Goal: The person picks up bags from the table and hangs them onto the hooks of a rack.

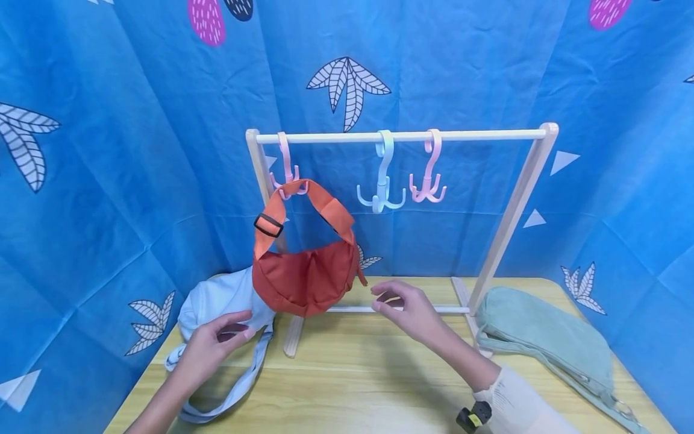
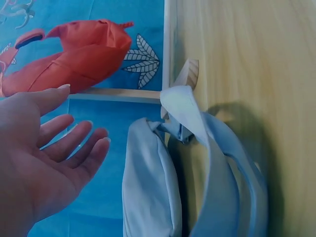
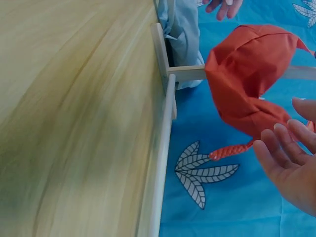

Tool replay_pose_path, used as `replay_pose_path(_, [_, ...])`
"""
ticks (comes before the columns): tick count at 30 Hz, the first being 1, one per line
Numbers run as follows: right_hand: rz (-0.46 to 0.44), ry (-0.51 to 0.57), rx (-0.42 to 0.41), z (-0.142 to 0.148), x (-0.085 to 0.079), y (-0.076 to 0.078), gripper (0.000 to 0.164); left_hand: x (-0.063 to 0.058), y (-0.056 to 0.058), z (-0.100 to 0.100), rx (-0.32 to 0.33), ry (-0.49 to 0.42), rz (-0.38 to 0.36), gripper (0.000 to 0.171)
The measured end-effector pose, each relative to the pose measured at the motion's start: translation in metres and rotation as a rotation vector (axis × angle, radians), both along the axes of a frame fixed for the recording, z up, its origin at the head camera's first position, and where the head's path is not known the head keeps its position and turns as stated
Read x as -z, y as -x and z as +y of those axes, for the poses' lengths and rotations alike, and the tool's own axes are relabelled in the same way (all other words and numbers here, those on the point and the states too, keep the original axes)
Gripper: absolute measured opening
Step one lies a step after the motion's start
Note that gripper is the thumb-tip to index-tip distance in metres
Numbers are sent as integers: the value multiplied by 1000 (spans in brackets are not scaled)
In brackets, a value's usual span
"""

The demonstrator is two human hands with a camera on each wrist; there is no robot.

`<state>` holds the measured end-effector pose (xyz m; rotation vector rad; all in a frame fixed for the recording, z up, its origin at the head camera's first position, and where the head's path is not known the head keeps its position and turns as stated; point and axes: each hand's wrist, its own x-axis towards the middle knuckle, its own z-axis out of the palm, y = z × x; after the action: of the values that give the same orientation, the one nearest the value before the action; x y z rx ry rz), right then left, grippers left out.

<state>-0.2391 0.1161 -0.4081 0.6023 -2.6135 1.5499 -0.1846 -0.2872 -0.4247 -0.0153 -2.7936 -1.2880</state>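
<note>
In the head view, the left forearm [image 1: 165, 395] comes up from the lower edge, and the left hand [image 1: 214, 340] is turned with its fingers toward the right. The right forearm [image 1: 463, 355], bare near the hand and sleeved farther back, reaches from the lower right. The right hand [image 1: 406, 307] points to the left, somewhat higher. Both hands are well apart, with fingers [image 2: 74, 139] softly bent and each thumb [image 2: 49, 100] separated from them.

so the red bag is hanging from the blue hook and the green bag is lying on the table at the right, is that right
Not quite: the head view shows the red bag hanging from the leftmost pink hook. The green bag is indeed lying on the table at the right.
</note>
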Motion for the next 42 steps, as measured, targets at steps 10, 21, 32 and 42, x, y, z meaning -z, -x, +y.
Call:
replay_pose_path(10, [85,9,-33,3,8,-3,31,6,-14,-9,9,79,-46,54])
replay_pose_path(21, [190,-113,-40,0,13,-5,37,18,-20,-12,94,182,-76,50])
replay_pose_path(32, [268,-200,-76,-4,16,-8,41,26,-23,-19,135,252,-166,49])
replay_pose_path(42, [380,-323,-118,-9,19,-11,47,36,-26,-22,143,299,-259,58])
